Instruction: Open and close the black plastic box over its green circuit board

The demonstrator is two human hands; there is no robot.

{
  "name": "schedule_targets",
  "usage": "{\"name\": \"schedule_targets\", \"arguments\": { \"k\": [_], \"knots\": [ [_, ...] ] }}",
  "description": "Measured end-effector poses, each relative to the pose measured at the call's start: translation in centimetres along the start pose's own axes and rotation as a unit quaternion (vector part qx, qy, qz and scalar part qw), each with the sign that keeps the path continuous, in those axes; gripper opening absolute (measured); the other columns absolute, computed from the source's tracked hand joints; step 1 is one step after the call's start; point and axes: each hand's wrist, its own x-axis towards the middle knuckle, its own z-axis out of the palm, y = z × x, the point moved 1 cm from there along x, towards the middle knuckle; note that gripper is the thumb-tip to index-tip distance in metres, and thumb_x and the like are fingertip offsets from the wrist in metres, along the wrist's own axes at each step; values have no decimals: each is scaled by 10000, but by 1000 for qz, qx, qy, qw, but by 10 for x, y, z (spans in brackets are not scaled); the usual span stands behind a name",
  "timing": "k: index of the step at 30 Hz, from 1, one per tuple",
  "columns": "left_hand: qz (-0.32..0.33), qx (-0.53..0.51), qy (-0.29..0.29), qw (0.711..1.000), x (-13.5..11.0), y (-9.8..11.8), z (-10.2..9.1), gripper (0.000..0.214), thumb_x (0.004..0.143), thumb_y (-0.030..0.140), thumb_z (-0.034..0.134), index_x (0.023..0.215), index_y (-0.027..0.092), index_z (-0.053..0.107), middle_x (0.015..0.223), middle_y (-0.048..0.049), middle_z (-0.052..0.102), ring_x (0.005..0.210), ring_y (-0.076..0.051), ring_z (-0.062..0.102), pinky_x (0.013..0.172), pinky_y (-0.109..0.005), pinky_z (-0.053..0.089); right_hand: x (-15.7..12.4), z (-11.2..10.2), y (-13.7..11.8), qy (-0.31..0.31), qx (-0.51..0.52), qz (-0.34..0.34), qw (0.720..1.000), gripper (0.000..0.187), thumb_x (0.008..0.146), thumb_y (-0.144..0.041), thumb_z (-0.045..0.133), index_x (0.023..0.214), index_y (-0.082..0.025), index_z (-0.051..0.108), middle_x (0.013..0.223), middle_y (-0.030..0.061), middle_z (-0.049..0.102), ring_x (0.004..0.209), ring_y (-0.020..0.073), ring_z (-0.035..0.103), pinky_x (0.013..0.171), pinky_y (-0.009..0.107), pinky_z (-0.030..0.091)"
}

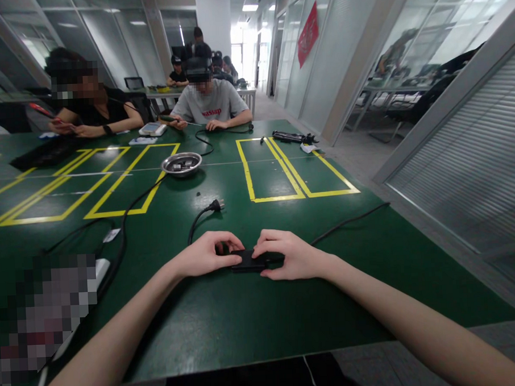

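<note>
Pinching a black box (248, 263), left hand (209, 254) and right hand (289, 252) face a plug (216, 205), metal bowl (182, 173) beyond

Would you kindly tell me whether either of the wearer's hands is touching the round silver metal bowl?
No, the left hand and right hand are both on the flat black rectangular box, short of the bowl.

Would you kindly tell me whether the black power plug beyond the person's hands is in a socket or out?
Out: the black power plug shows bare metal prongs, with no socket around them.
</note>
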Motion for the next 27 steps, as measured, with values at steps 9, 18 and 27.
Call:
{"name": "schedule_targets", "arguments": {
  "k": [9, 18, 27],
  "knots": [
    [-11, 2, 9, 1000, -1, 0, 4, 339, 851, 484, 692, 940, 159, 724, 843, -26, 712, 703, -144, 581, 641, -246, 452, 5, 1, -3, 31, 21, 25, 999, 213, 945, -268, 662, 1130, -172, 706, 926, 54, 650, 844, 176, 631, 771, 302, 506],
    [24, 58, -3, 998, 1, 0, 2, 387, 897, 526, 640, 1010, 171, 746, 858, -29, 682, 732, -153, 585, 667, -255, 444, 7, 10, -13, -10, 15, 145, 989, 219, 924, -346, 713, 1048, -165, 723, 1007, 76, 658, 950, 213, 632, 848, 344, 523],
    [41, 278, 3, 960, 6, 2, 14, 531, 767, 708, 732, 797, 193, 605, 761, 9, 607, 647, -167, 554, 591, -263, 320, 8, 10, -17, 1, 15, 102, 995, 248, 857, -282, 769, 1067, -180, 688, 1075, 85, 667, 994, 224, 640, 866, 353, 529]
  ]
}}
